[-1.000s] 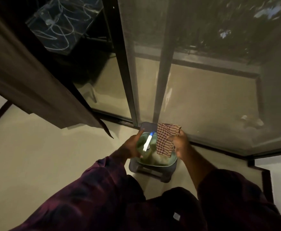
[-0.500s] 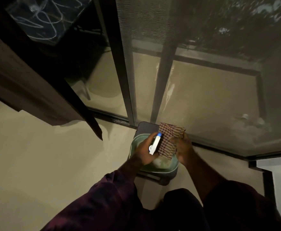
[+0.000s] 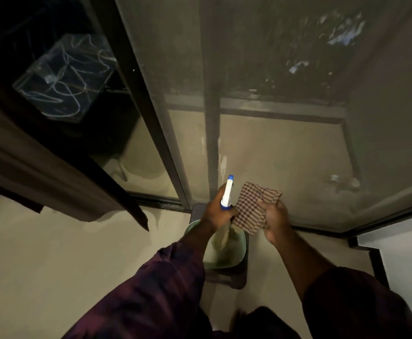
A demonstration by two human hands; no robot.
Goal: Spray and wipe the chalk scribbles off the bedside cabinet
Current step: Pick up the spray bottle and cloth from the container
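Observation:
My left hand (image 3: 216,211) grips a spray bottle (image 3: 227,192) with a white head and blue tip, held above a green basin (image 3: 239,250). Right beside it, my right hand (image 3: 274,216) holds a brown checked cloth (image 3: 251,206). At the upper left a dark cabinet top (image 3: 65,77) covered in white chalk scribbles shows in the dark glass; I cannot tell whether it is a reflection or seen through the pane.
The basin sits on a small dark stool (image 3: 234,280) against a sliding glass door with a dark frame (image 3: 156,133). A dark curtain (image 3: 53,172) hangs at the left. Pale floor (image 3: 53,265) spreads to the left; a white wall (image 3: 405,265) stands at the right.
Both hands rose out of the basin, the left lifting the spray bottle, the right lifting the cloth. The camera view tilted, bringing the scribbled cabinet lower into the picture.

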